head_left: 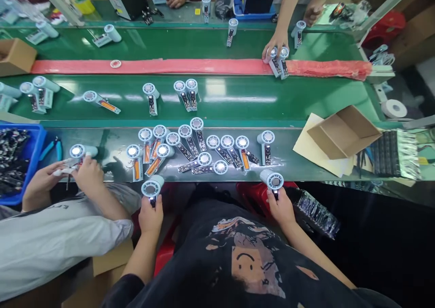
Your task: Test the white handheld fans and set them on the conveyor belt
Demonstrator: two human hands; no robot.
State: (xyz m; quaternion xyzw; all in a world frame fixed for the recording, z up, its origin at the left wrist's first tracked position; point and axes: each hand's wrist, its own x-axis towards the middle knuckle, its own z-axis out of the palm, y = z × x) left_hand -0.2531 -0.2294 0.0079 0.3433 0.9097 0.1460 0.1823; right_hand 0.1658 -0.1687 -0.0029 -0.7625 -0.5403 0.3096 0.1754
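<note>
Left grip closed on a 1st fan, 8 o'clock; right grip closed on a 2nd fan, 4 o'clock; more fans on the tabletop, 12 o'clock (lettering on the neighbour's shirt is unreadable).

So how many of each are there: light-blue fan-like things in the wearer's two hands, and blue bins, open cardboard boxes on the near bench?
Light-blue fan-like things: 2, one in the left hand, one in the right hand
Blue bins: 1
Open cardboard boxes: 1
Total: 4
</note>
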